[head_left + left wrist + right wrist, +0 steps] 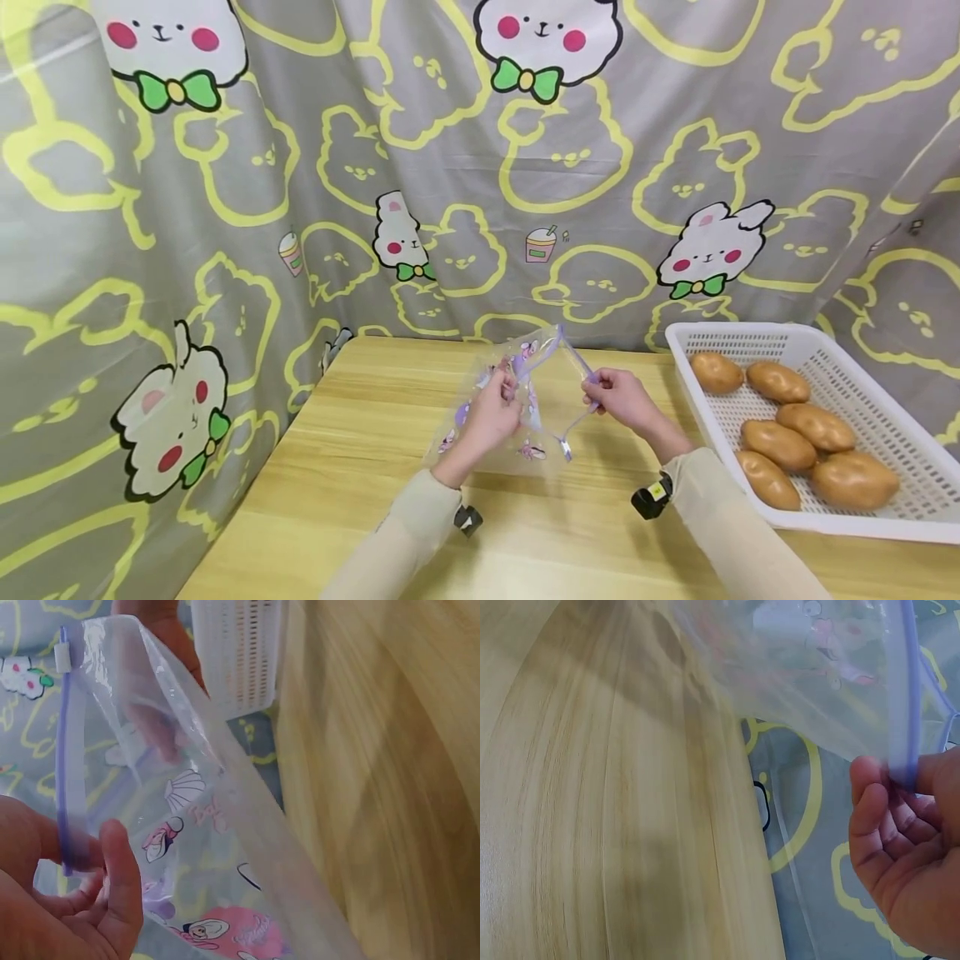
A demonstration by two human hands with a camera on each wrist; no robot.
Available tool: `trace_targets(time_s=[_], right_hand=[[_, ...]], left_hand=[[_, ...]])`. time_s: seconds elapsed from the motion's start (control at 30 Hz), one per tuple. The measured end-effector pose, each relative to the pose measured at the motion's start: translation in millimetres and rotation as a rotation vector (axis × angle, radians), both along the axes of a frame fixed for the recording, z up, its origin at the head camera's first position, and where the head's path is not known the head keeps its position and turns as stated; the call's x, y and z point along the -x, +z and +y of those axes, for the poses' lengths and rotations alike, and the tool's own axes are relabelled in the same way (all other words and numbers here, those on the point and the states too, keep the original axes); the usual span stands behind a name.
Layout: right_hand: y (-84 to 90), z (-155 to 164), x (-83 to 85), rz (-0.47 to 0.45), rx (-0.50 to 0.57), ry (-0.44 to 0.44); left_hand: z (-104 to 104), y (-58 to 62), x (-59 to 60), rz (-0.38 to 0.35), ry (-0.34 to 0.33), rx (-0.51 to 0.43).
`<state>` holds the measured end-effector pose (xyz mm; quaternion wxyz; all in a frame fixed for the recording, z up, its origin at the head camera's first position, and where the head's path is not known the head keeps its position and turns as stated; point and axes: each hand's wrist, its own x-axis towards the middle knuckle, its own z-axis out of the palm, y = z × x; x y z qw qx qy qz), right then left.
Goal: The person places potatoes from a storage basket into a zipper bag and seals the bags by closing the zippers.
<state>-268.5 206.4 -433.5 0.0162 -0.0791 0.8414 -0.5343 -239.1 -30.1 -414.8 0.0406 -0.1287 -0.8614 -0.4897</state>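
Observation:
A clear plastic zipper bag (534,454) with cartoon prints and a purple zip edge is held above the table, its mouth spread apart. My left hand (491,410) pinches one side of the mouth; the left wrist view shows thumb and fingers on the purple strip (64,765). On the opposite side, my right hand (621,398) pinches the other edge, seen closely in the right wrist view with the purple strip (906,690) between thumb and fingers. A white slider (63,658) sits near one end of the zip. No contents show inside the bag.
To the right stands a white perforated plastic basket (693,417) with several brown potatoes (813,427) in it. A wooden table (337,467) lies under the hands. Behind and to the left hangs a grey cartoon-print curtain (450,158).

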Motion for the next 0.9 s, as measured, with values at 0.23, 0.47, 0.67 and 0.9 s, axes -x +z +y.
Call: trace_targets(time_s=[0.23, 0.47, 0.67, 0.9], right_hand=[[4.5, 0, -1.6, 0.077, -0.051, -0.001], [6.1, 10, -1.5, 0.111, -0.065, -0.06], [8.0, 12, -3.0, 0.105, 0.0, -0.07], [6.9, 9, -1.2, 0.117, 0.026, -0.049]], left_hand=[[0, 2.6, 6.2, 0.029, -0.007, -0.01], [-13, 5.2, 8.3, -0.048, 0.034, -0.097], [-19, 5.8, 7.7, 0.0, 0.002, -0.005], [-20, 8.1, 5.5, 0.094, 0.031, 0.018]])
